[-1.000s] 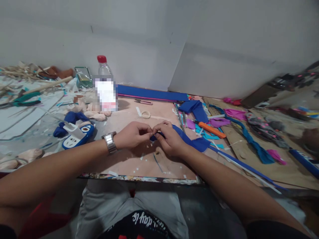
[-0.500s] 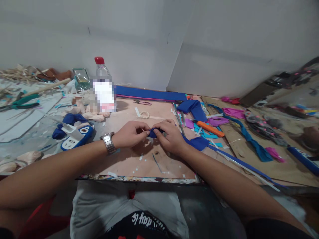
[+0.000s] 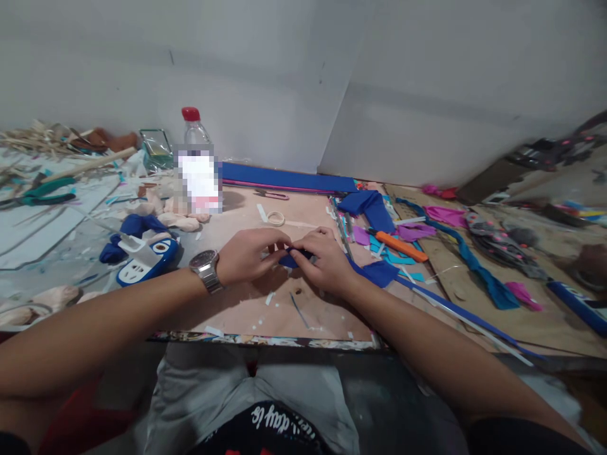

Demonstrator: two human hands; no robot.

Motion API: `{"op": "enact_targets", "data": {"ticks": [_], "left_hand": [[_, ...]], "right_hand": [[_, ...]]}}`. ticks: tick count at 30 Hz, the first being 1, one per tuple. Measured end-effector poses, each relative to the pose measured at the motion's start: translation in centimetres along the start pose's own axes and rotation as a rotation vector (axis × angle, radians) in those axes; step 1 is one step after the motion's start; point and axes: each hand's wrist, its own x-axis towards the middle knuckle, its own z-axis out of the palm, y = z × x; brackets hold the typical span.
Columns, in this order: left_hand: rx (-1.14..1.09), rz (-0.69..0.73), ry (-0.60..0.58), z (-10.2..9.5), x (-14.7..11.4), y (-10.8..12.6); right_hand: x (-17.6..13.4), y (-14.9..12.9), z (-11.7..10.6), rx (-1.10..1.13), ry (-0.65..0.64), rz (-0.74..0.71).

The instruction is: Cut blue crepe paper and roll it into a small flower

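Over the middle of the table, a dark blue fabric strip (image 3: pixel 293 259) is bunched between my hands. My right hand (image 3: pixel 327 260) pinches it with the thumb on top. My left hand (image 3: pixel 249 256), with a metal watch on the wrist, has thumb and forefinger closed at the strip's left end. Part of the strip is covered by my fingers. More blue fabric (image 3: pixel 379 273) comes out beyond my right hand and lies on the table. A pale ring-shaped band (image 3: pixel 275 218) rests just behind my hands.
An orange utility knife (image 3: pixel 401 246) lies among fabric scraps on the right. Small pink-handled snips (image 3: pixel 272 195) sit near the back. A red-capped bottle (image 3: pixel 195 136) stands back left, and a blue-and-white tape dispenser (image 3: pixel 148 260) is at left. Green-handled pliers (image 3: pixel 50 191) lie farther left.
My left wrist has turned, so the watch face now shows. The left fingers have shifted slightly at the strip's end. My right hand stays in nearly the same place.
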Motion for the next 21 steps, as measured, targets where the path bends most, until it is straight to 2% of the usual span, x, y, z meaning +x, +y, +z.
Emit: {"op": "enact_targets", "data": {"ticks": [8, 21], "left_hand": [[0.128, 0.076, 0.027, 0.04, 0.00, -0.51], [-0.002, -0.063, -0.018, -0.39, 0.15, 0.23]], "right_hand": [[-0.08, 0.25, 0.24, -0.036, 0.002, -0.025], [0.15, -0.27, -0.13, -0.018, -0.025, 0.008]]}}
